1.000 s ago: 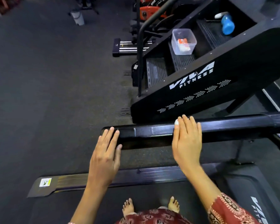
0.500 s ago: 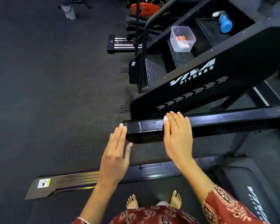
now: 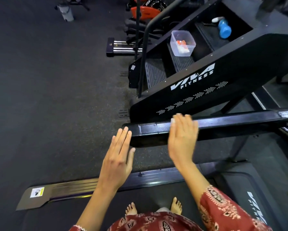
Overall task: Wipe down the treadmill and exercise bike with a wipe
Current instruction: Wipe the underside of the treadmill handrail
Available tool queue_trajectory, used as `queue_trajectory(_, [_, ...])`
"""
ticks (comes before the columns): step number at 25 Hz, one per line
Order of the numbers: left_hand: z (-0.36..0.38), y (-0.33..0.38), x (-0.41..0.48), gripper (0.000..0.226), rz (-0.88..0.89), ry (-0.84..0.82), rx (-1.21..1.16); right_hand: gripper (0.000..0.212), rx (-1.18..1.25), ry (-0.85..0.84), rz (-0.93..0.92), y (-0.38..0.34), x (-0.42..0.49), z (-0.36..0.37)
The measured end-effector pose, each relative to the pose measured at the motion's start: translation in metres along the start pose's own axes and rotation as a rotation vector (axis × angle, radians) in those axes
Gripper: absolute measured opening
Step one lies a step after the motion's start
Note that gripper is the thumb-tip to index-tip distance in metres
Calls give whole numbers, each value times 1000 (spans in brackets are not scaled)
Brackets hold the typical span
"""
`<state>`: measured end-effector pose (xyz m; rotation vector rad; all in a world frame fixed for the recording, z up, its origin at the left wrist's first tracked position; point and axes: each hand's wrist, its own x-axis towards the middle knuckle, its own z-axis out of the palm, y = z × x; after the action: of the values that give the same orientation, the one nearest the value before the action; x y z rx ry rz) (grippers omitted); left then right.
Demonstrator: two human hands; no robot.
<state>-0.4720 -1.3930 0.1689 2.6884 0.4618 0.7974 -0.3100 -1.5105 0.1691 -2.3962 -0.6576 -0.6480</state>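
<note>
The flat, straight-fingered right grip (image 3: 181, 140) presses a small white wipe (image 3: 173, 120) onto the treadmill's glossy black handrail (image 3: 231, 125). The empty, flat left grip (image 3: 118, 157) sits at its end. Unpinched, the wipe may slip out and fall.

White wipe (image 3: 172, 120) on black treadmill handrail (image 3: 231, 124)

Handrail (image 3: 223, 125) glossy black, wipe (image 3: 173, 120) white; sleeve (image 3: 219, 207) red w/ black & cream print. Stair climber panel (image 3: 236, 67) black w/ white lettering & rows of white dots; bottle (image 3: 224, 30) blue, tub (image 3: 182, 43) clear w/ orange & white bits inside. Floor (image 3: 56, 97) dark grey, speckled; treadmill side rail (image 3: 70, 190) grey w/ white-yellow sticker (image 3: 37, 192).
</note>
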Motion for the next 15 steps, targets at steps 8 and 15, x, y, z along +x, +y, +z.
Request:
queue_trajectory(8, [13,24,16,49,-2,5,43,38,150,-219,-323,58,4,-30])
queue_trajectory(15, [22,40,26,46,-21,34,41,26,522,-158,45,36,34,-65])
